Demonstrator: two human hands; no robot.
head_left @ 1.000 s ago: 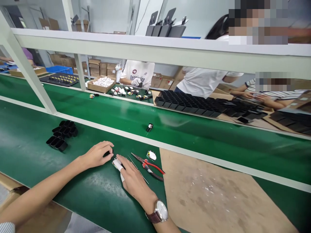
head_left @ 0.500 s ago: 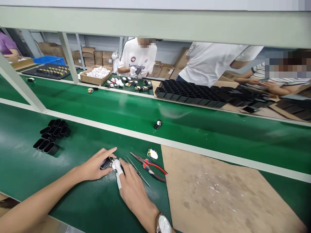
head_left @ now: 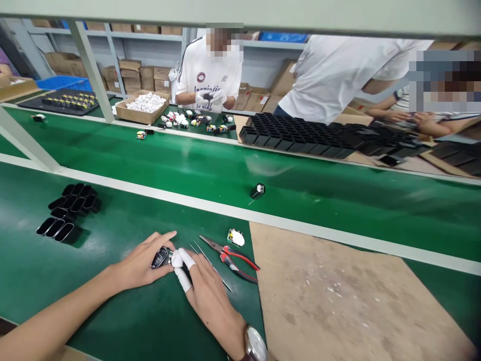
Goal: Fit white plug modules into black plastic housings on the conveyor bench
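On the green bench (head_left: 124, 321), your left hand (head_left: 137, 263) grips a black casing (head_left: 160, 257); your right hand (head_left: 210, 288), with white-covered fingertips (head_left: 188, 258), pinches a white-topped circuit piece (head_left: 176, 258) at its right side. Tweezers (head_left: 221, 278) and red-handled pliers (head_left: 226, 255) crowd the space beside your right hand, near a spare board (head_left: 236, 237). Cardboard (head_left: 356, 301) lies farther right, casing cluster (head_left: 69, 203) left, white rail (head_left: 150, 192) ahead.

Green bench (head_left: 124, 321) with black cases (head_left: 77, 205), pliers (head_left: 224, 256), apparently tweezers (head_left: 213, 267), a white-topped part (head_left: 236, 237) and cardboard (head_left: 349, 301).
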